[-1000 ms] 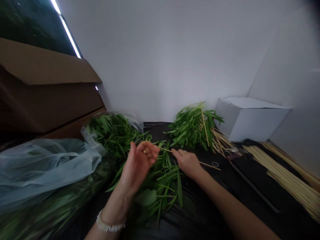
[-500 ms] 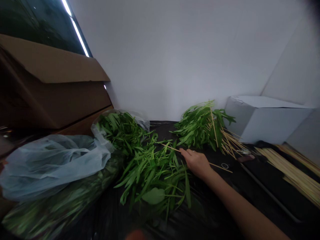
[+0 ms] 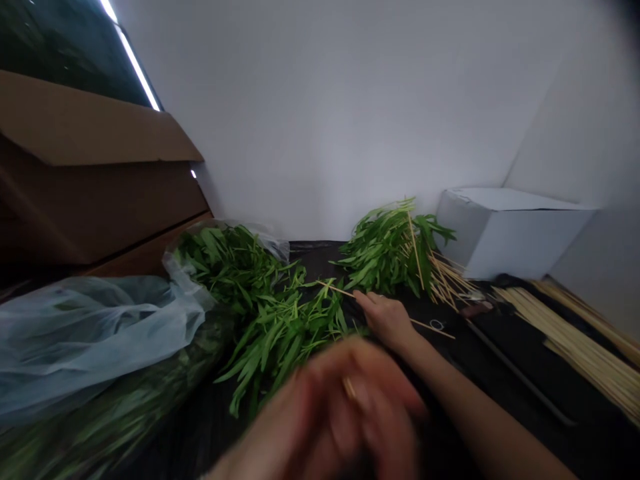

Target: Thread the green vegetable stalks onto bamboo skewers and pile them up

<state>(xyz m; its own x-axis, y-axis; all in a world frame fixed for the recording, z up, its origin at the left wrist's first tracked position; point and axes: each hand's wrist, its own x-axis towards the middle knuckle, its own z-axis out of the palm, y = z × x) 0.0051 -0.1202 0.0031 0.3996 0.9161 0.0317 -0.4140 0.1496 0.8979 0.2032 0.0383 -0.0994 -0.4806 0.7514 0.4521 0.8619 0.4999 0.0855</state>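
My right hand (image 3: 386, 318) rests on the black table, closed on a thin bamboo skewer (image 3: 430, 325) that sticks out past both sides of it, its tip over the loose green leafy stems (image 3: 280, 330). My left hand (image 3: 345, 407) is close to the camera at the bottom centre, heavily blurred by motion, so its fingers cannot be read. It hides part of the greens and the table. A second pile of greens threaded on skewers (image 3: 395, 247) lies at the back.
A pale plastic bag (image 3: 95, 327) full of more greens lies at left, under brown cardboard boxes (image 3: 90, 180). A white box (image 3: 510, 230) stands at back right. Bundles of bare skewers (image 3: 575, 347) and a dark rod (image 3: 515, 373) lie at right.
My left hand dropped out of view half a second ago and has come back up close to the camera, blurred. My right hand has kept the skewer in place.
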